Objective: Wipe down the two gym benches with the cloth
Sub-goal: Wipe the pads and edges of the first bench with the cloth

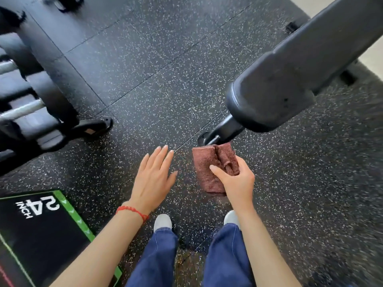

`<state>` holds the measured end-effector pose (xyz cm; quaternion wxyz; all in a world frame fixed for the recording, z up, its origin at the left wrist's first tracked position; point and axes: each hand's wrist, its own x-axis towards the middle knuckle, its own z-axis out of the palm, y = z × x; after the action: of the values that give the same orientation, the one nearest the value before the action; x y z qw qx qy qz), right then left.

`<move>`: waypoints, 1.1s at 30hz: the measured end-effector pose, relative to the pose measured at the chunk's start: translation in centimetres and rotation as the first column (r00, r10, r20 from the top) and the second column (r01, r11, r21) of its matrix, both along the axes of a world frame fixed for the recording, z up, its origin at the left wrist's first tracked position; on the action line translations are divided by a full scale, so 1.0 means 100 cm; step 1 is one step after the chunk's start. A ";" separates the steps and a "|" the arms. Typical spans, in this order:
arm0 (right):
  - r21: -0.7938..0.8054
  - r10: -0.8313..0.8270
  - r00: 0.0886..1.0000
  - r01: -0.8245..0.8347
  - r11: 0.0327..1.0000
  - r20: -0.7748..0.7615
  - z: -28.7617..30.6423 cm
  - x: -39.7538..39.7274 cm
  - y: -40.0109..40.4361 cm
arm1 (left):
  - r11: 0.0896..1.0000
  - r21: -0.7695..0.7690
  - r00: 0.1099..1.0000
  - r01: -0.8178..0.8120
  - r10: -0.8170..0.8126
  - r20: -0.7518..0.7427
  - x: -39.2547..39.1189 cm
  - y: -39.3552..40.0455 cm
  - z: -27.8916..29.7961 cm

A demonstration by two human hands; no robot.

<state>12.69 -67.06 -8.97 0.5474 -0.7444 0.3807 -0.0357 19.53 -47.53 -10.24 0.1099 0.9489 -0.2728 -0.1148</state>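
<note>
A black padded gym bench [290, 75] runs from the upper right toward the middle, its near end just above my hands, with its metal foot [215, 135] on the floor. My right hand [236, 181] grips a folded brown cloth [209, 168], held in the air below the bench's near end and apart from the pad. My left hand [154, 179] hovers flat with fingers spread, palm down, holding nothing, left of the cloth. Only one bench is in view.
A dumbbell rack [31, 96] with a black foot stands at the left. A black box with green edging marked "24 INCH" [41, 224] sits at the lower left. Speckled black rubber floor [155, 69] fills the middle. My legs and white shoes are below.
</note>
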 end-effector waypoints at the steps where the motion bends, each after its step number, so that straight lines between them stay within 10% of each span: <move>1: 0.000 -0.003 1.000 0.003 1.000 0.008 0.002 -0.002 -0.012 | 1.000 -0.002 1.000 -0.003 0.003 0.003 0.001 -0.012 0.003; 17: -0.077 0.078 0.994 -0.073 0.994 0.070 0.033 -0.001 -0.225 | 0.992 -0.053 0.993 -0.111 0.113 0.032 -0.007 -0.200 0.016; 33: -0.108 0.165 0.983 -0.156 0.982 0.078 0.029 0.128 -0.247 | 0.983 -0.079 0.985 -0.165 0.167 0.029 0.080 -0.243 0.002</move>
<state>25.52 -91.80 -6.11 0.5260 -0.7972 0.2931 -0.0427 27.48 -71.86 -10.06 0.1505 0.9653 -0.1988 -0.0781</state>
